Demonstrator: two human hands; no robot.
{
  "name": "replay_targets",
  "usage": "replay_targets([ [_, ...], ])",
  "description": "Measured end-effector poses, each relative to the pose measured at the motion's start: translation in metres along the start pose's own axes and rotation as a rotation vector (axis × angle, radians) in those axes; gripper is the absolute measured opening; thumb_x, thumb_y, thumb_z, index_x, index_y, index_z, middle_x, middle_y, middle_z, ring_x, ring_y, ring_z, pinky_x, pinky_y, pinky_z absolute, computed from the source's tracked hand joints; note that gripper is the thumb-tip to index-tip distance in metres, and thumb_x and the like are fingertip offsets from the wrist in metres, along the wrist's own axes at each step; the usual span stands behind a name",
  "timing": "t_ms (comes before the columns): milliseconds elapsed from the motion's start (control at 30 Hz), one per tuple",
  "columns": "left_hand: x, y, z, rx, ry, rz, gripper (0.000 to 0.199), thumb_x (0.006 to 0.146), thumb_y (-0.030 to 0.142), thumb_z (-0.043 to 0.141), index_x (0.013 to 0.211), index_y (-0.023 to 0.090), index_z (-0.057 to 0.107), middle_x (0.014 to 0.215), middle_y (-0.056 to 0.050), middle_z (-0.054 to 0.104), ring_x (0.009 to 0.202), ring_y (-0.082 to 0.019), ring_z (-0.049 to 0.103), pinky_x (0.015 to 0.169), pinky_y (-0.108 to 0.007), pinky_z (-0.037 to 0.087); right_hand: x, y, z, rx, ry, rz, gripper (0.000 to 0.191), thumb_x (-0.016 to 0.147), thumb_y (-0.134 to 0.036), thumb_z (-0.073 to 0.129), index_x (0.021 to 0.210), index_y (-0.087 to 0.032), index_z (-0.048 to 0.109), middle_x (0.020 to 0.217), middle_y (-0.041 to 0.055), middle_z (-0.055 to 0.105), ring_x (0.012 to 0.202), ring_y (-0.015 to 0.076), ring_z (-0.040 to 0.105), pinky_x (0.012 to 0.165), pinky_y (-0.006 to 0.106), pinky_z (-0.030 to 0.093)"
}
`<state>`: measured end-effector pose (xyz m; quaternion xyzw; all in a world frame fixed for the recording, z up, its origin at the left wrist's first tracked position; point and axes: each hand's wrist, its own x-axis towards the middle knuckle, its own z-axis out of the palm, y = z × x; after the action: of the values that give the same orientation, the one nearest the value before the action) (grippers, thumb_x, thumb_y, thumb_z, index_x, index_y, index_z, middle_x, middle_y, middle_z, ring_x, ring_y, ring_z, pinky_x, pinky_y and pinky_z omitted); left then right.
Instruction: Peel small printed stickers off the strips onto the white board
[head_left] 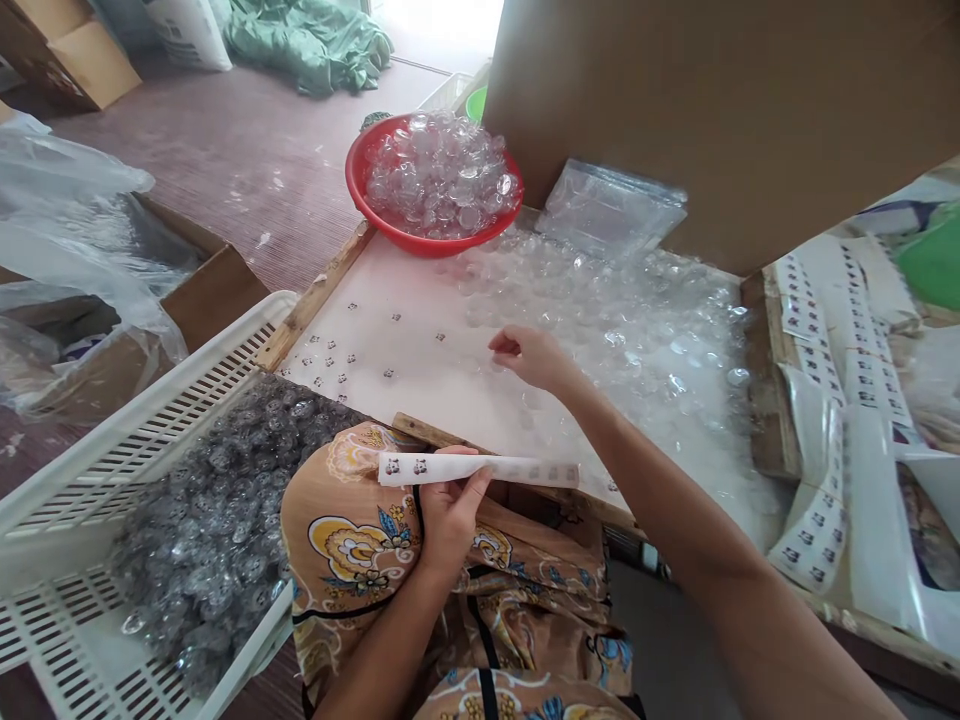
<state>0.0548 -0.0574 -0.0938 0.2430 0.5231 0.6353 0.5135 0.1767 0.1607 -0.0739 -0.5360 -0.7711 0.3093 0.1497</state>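
Note:
My left hand [454,515] pinches a white sticker strip [517,470] between thumb and fingers, above my lap. Two small panda-like prints show near the strip's left end, fainter ones toward its right. My right hand [525,355] hovers over the white work board [420,290], its fingers curled together; whether a small thing is between the fingertips is hidden. Clear round plastic pieces [622,330] cover the board's right part. Small printed pieces [351,359] lie scattered on its left part.
A red bowl [431,243] heaped with clear pieces stands at the board's back edge. A white basket [210,378] of dark-printed clear balls is at the left. Sticker strips [817,520] hang at the right. A large cardboard sheet [675,110] rises behind, beside a clear plastic bag [607,205].

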Motion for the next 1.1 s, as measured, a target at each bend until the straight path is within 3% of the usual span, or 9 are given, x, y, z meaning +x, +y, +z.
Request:
replay_targets([
  [267, 0.001, 0.003, 0.002, -0.002, 0.029, 0.023, 0.031, 0.072, 0.037, 0.083, 0.090, 0.018, 0.066, 0.089, -0.003, 0.065, 0.079, -0.016, 0.063, 0.077, -0.030, 0.054, -0.027, 0.009, 0.013, -0.282, 0.029, -0.130, 0.023, 0.083, -0.010, 0.062, 0.103, -0.018, 0.069, 0.104, 0.0111, 0.063, 0.091, 0.0224, 0.062, 0.079, 0.032, 0.047],
  [367, 0.001, 0.002, 0.002, 0.006, 0.032, 0.030, 0.032, 0.071, 0.037, 0.083, 0.090, 0.018, 0.066, 0.089, -0.003, 0.065, 0.079, -0.016, 0.063, 0.076, -0.030, 0.054, -0.028, 0.009, 0.013, -0.361, 0.019, -0.161, 0.020, 0.085, -0.012, 0.062, 0.103, -0.018, 0.068, 0.106, 0.0123, 0.063, 0.095, 0.0249, 0.061, 0.079, 0.033, 0.046],
  [500, 0.002, 0.000, 0.002, 0.006, 0.032, 0.040, 0.032, 0.072, 0.038, 0.083, 0.090, 0.018, 0.066, 0.090, -0.003, 0.065, 0.079, -0.016, 0.063, 0.075, -0.030, 0.054, -0.030, 0.012, 0.016, -0.444, 0.028, -0.214, 0.022, 0.093, -0.012, 0.047, 0.097, -0.017, 0.067, 0.098, 0.0140, 0.065, 0.090, 0.0259, 0.060, 0.076, 0.034, 0.044],
  [633, 0.002, -0.001, 0.001, -0.001, 0.019, 0.034, 0.031, 0.073, 0.037, 0.082, 0.091, 0.017, 0.066, 0.089, -0.003, 0.065, 0.079, -0.016, 0.062, 0.074, -0.030, 0.055, -0.029, 0.016, 0.016, -0.244, 0.064, -0.229, 0.019, 0.092, -0.014, 0.048, 0.097, -0.018, 0.066, 0.095, 0.0112, 0.068, 0.086, 0.0228, 0.062, 0.075, 0.032, 0.045],
  [767, 0.002, 0.000, 0.001, 0.001, 0.020, 0.037, 0.030, 0.074, 0.036, 0.081, 0.091, 0.017, 0.066, 0.090, -0.004, 0.064, 0.080, -0.016, 0.063, 0.076, -0.030, 0.055, -0.025, 0.020, 0.011, -0.018, 0.051, -0.148, 0.013, 0.086, -0.019, 0.056, 0.095, -0.021, 0.065, 0.086, 0.0042, 0.067, 0.073, 0.0176, 0.062, 0.069, 0.029, 0.047],
  [900, 0.001, -0.001, 0.001, 0.002, 0.018, 0.032, 0.030, 0.074, 0.036, 0.081, 0.091, 0.017, 0.066, 0.088, -0.003, 0.065, 0.079, -0.016, 0.063, 0.076, -0.030, 0.055, -0.024, 0.021, 0.013, -0.154, 0.087, -0.218, 0.018, 0.083, -0.018, 0.064, 0.101, -0.019, 0.066, 0.104, 0.0100, 0.064, 0.086, 0.0208, 0.063, 0.079, 0.033, 0.049],
  [1100, 0.001, -0.001, 0.001, -0.018, 0.005, 0.032, 0.029, 0.075, 0.034, 0.081, 0.092, 0.017, 0.065, 0.089, -0.003, 0.064, 0.080, -0.016, 0.063, 0.076, -0.030, 0.056, -0.027, 0.018, 0.023, -0.364, 0.071, -0.309, 0.019, 0.090, -0.016, 0.052, 0.105, -0.016, 0.064, 0.106, 0.0151, 0.061, 0.098, 0.0268, 0.060, 0.083, 0.036, 0.049],
])
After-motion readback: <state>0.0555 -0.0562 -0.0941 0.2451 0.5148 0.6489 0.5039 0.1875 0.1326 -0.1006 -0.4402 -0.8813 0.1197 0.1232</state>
